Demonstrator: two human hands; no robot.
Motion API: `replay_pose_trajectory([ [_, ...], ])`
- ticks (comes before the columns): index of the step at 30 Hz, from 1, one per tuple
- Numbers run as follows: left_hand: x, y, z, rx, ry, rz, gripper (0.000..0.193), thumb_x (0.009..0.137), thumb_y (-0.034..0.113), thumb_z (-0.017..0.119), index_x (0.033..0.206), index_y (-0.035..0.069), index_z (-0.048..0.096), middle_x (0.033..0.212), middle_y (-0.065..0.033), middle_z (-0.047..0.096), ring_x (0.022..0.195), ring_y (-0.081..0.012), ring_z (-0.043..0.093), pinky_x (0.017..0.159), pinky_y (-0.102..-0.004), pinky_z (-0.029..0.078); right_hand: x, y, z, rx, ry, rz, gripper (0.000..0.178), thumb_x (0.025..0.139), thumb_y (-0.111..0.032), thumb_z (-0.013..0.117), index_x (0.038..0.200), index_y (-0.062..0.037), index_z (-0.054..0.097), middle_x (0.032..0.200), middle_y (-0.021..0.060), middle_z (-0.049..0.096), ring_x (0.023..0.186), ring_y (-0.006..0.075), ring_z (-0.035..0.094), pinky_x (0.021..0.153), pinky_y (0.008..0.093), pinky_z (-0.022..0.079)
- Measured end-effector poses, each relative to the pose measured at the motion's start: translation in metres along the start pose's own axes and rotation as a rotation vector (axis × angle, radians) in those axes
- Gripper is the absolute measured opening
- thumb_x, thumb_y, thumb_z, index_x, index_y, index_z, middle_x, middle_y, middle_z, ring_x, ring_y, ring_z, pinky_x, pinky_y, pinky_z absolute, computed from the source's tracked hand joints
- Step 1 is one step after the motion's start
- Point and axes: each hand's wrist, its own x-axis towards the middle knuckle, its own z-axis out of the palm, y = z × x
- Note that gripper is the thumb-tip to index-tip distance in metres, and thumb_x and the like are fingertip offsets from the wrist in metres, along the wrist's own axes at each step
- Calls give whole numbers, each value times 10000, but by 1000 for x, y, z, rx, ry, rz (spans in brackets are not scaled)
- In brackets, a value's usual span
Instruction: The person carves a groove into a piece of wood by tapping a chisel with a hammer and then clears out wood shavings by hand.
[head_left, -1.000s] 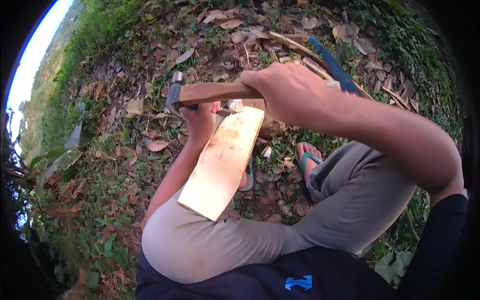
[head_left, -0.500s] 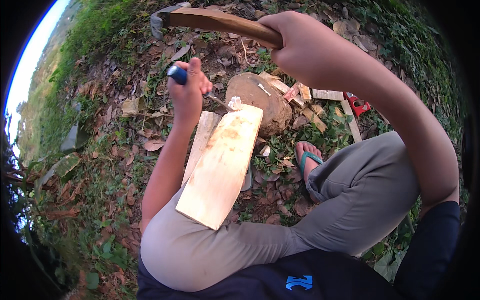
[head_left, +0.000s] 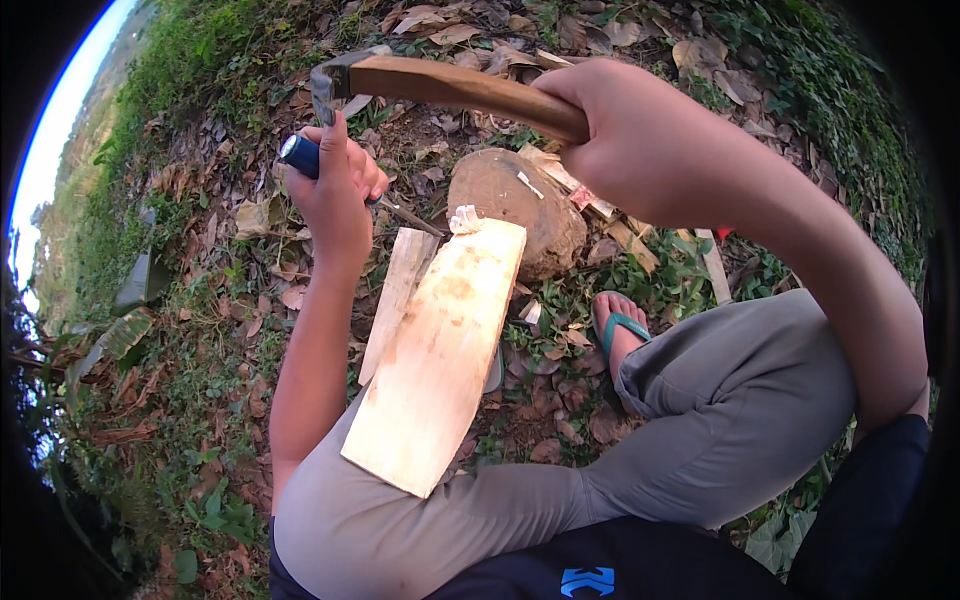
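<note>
My left hand (head_left: 335, 190) is closed around the blue handle of a chisel (head_left: 302, 156), thumb pointing up. The chisel's metal blade slants down to the right, its tip by the far left edge of a pale wooden board (head_left: 430, 350). A curled wood shaving (head_left: 464, 220) stands at that far end, and brown patches mark the surface. The board's near end lies on my left thigh, its far end against a log stump (head_left: 500, 185). My right hand (head_left: 635, 140) grips the wooden handle of a hammer (head_left: 460, 90), whose metal head is raised just beyond the chisel handle.
A second plank (head_left: 398, 300) leans beneath the board on its left. Wood offcuts (head_left: 630, 243) lie right of the stump, with a partly hidden red object (head_left: 724, 233) farther right. My sandalled foot (head_left: 620, 330) rests on leafy ground. Grass and plants (head_left: 200, 80) grow at left.
My left hand and the chisel have shifted left and toward me, the blade tip moving off the shaving to the board's edge. The hammer has moved slightly right and nearer, closer to the chisel handle.
</note>
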Motion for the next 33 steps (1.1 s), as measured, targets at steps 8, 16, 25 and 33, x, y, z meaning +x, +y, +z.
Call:
replay_pose_trajectory([
  [8, -6, -9, 3, 34, -34, -25, 471, 1001, 301, 621, 617, 129, 407, 512, 44, 380, 412, -70, 363, 427, -257, 316, 0, -3, 2, -12, -42, -15, 187, 814, 38, 517, 983, 34, 597, 653, 121, 547, 572, 205, 526, 560, 386, 424],
  [16, -7, -17, -1, 20, -36, -22, 439, 999, 290, 623, 647, 125, 420, 519, 45, 379, 414, -68, 355, 428, -259, 318, 1, 0, 6, -27, -32, -18, 187, 808, 40, 523, 974, 44, 608, 665, 159, 560, 585, 244, 560, 571, 402, 437],
  [25, -14, -21, -2, -1, -7, 43, 256, 1005, 197, 605, 842, 99, 433, 581, 36, 425, 455, -57, 386, 440, -259, 338, 8, -6, 18, -176, 306, -335, 224, 754, 24, 578, 968, -5, 638, 808, 216, 645, 806, 412, 646, 714, 494, 488],
  [33, -28, -23, 6, 131, -42, 83, 239, 1026, 160, 554, 824, 92, 443, 582, 40, 371, 469, -69, 376, 471, -267, 339, 1, -16, 17, -345, 284, -394, 231, 750, 20, 590, 970, -41, 626, 798, 196, 648, 785, 421, 640, 705, 515, 486],
])
